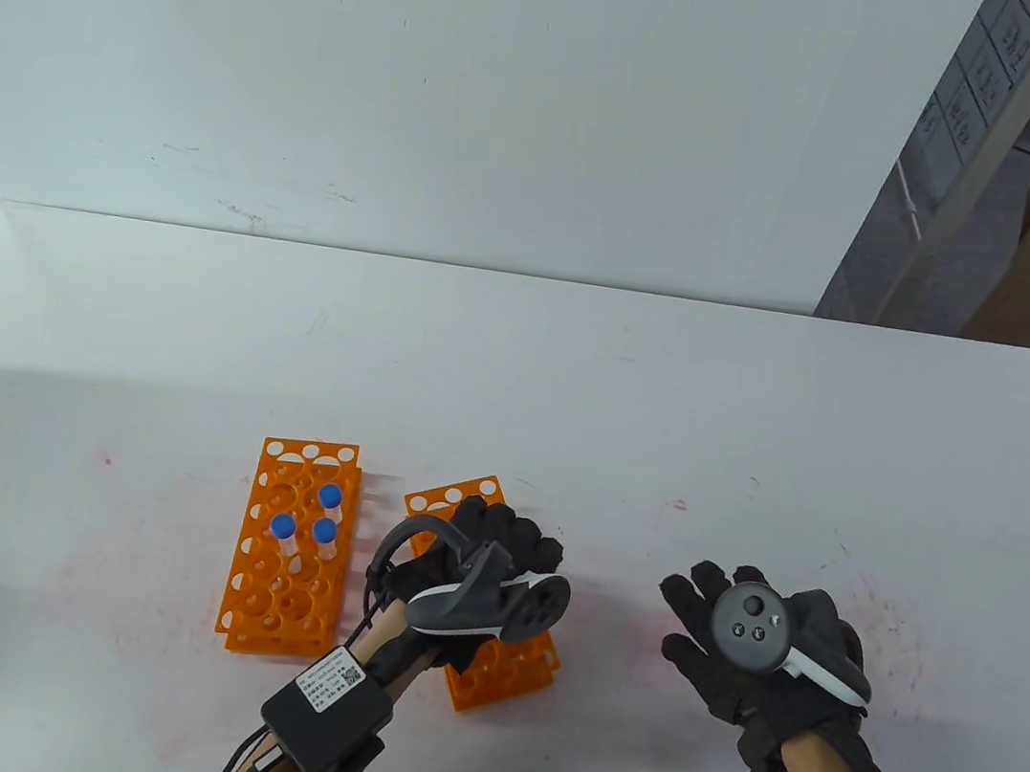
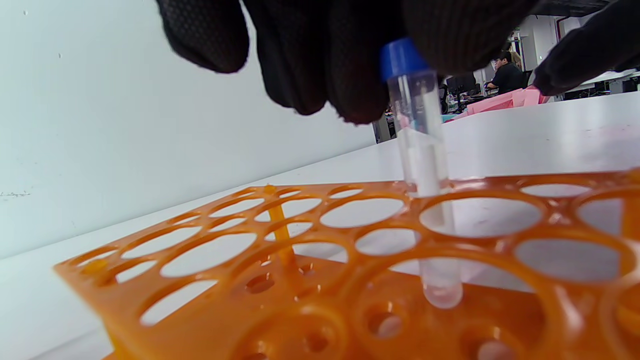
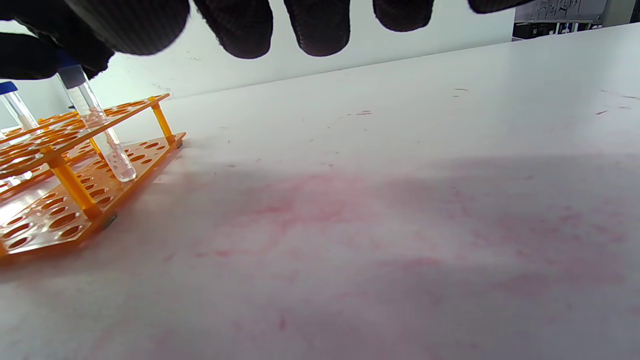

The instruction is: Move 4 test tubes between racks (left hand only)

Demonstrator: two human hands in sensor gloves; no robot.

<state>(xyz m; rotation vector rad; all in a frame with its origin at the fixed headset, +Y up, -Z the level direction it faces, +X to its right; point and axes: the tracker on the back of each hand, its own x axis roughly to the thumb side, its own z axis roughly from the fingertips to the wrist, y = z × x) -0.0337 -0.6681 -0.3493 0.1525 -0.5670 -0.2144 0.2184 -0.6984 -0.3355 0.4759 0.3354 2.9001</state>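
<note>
While the left hand (image 1: pixel 487 575) is parked over the right-hand rack (image 1: pixel 487 667), a blue-capped test tube (image 2: pixel 422 170) is being pinched near its cap by the gloved fingertips (image 2: pixel 350 75), and that's pretty clear from the left wrist view. The tube is already threaded through a hole in the top plate, slightly tilted, with its rounded bottom hanging just above the lower plate, so it can't be called seated yet; whether it's going in or coming out can't be told from these shots. The right hand (image 1: pixel 751 653) is kept well apart on the table (image 1: pixel 573 385), fingers spread, palm down, nothing held, which fits the left-only rule. Further out, three more blue-capped tubes (image 1: pixel 308 520) are seen standing upright in the left-hand rack (image 1: pixel 291 556), clustered in its far half. So four tubes are accounted for in total: three in one rack, one mid-hole in the other. If the left rack is the destination, it's probably three done and the last being pulled; if it's the source, only the first is being dropped in and three are left. Direction can't be nailed down, honestly.
</note>
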